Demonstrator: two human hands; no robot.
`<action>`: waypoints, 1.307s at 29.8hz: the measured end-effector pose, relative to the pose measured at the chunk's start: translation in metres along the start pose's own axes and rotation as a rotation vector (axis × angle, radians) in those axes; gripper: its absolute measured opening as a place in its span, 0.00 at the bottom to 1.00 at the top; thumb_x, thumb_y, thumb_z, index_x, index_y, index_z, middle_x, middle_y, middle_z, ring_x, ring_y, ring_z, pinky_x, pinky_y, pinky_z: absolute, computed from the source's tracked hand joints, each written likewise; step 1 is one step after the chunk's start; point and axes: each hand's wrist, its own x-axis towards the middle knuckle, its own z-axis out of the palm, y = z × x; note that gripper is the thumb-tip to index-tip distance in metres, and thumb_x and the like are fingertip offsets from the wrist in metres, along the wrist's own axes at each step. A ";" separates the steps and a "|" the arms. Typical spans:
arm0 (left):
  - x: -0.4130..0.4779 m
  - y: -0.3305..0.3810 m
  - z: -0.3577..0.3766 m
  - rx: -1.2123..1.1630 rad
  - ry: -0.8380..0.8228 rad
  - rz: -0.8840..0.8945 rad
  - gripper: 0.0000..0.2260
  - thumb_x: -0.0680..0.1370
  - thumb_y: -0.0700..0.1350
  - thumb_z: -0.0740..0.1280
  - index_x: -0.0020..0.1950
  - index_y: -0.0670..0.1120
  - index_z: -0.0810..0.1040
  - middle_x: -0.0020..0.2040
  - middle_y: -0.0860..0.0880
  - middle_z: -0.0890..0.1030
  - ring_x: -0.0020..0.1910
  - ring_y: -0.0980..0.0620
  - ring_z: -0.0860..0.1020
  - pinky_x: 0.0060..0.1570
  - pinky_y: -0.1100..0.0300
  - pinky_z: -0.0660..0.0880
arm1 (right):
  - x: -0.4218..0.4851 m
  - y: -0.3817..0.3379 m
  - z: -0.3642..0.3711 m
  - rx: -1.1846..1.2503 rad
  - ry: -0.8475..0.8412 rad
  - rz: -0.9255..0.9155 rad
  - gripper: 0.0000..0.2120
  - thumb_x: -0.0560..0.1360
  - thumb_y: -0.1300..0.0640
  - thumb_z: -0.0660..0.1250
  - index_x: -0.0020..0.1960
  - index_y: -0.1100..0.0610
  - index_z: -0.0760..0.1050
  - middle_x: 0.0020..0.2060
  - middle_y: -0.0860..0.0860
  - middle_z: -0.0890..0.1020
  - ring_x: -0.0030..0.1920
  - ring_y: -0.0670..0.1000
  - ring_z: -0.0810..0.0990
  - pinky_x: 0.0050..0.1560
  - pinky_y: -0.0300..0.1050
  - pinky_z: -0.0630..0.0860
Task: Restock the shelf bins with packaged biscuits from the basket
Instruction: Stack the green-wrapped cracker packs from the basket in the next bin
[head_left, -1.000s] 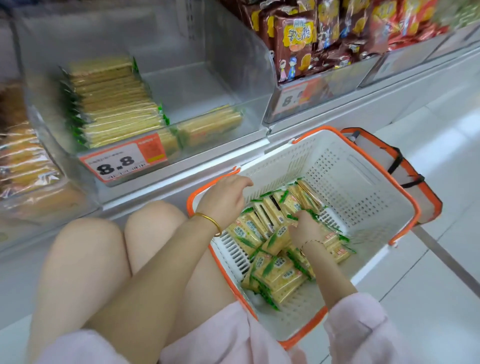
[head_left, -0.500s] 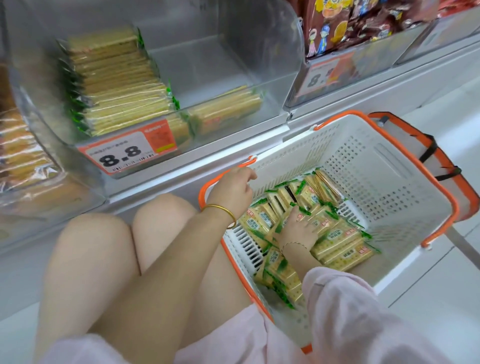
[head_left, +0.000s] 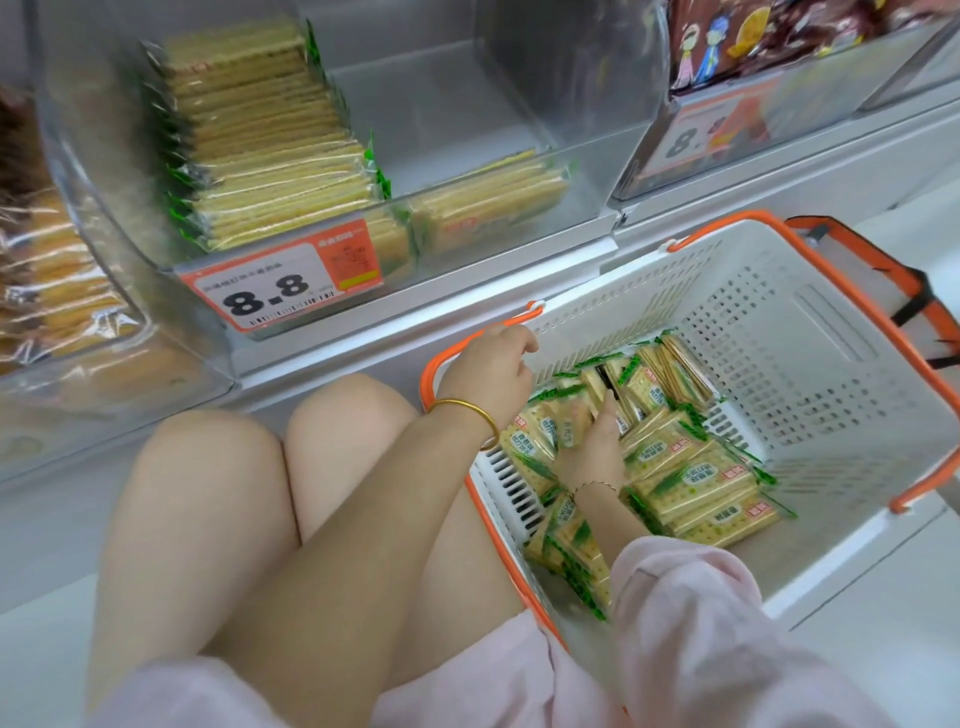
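Note:
A white basket (head_left: 810, 332) with an orange rim stands on the floor below the shelf, holding several green-and-yellow biscuit packets (head_left: 701, 483). My left hand (head_left: 491, 374), a gold bangle on its wrist, curls over the basket's near-left rim corner. My right hand (head_left: 592, 447) reaches down among the packets at the basket's left side; its fingertips are buried between them, so its grip is hidden. Above, a clear shelf bin (head_left: 467, 119) holds a tall row of the same biscuits (head_left: 265, 156) on its left and a low stack (head_left: 493, 202) at front right.
A red price tag reading 8.8 (head_left: 270, 291) hangs on the bin's front. A bin of brown snack bags (head_left: 769, 41) sits to the right, another bin of clear-wrapped biscuits (head_left: 47, 280) to the left. My bare knees (head_left: 218, 493) are left of the basket.
The view has swung down and left, so shelf and basket shifted right. My right hand has slid left across the packets toward my left hand, which stays on the rim.

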 end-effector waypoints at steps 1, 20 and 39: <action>0.001 0.000 0.000 -0.001 0.002 -0.006 0.17 0.77 0.36 0.56 0.64 0.45 0.74 0.64 0.45 0.73 0.59 0.46 0.75 0.59 0.52 0.72 | -0.001 0.000 0.003 0.127 -0.051 -0.038 0.48 0.70 0.68 0.68 0.76 0.45 0.41 0.69 0.54 0.68 0.57 0.57 0.77 0.49 0.55 0.77; -0.001 0.000 0.002 0.002 0.026 -0.018 0.16 0.77 0.37 0.57 0.63 0.45 0.74 0.63 0.45 0.74 0.59 0.46 0.74 0.59 0.53 0.71 | -0.024 -0.006 0.036 -0.447 -0.301 -0.060 0.29 0.68 0.44 0.72 0.60 0.56 0.64 0.58 0.54 0.74 0.59 0.56 0.73 0.57 0.52 0.73; -0.022 0.054 -0.129 0.420 0.670 0.095 0.12 0.76 0.41 0.58 0.53 0.47 0.79 0.54 0.50 0.80 0.57 0.44 0.72 0.50 0.53 0.64 | -0.084 -0.176 -0.272 0.028 0.257 -0.815 0.22 0.69 0.62 0.73 0.61 0.53 0.73 0.50 0.46 0.74 0.51 0.49 0.73 0.49 0.37 0.65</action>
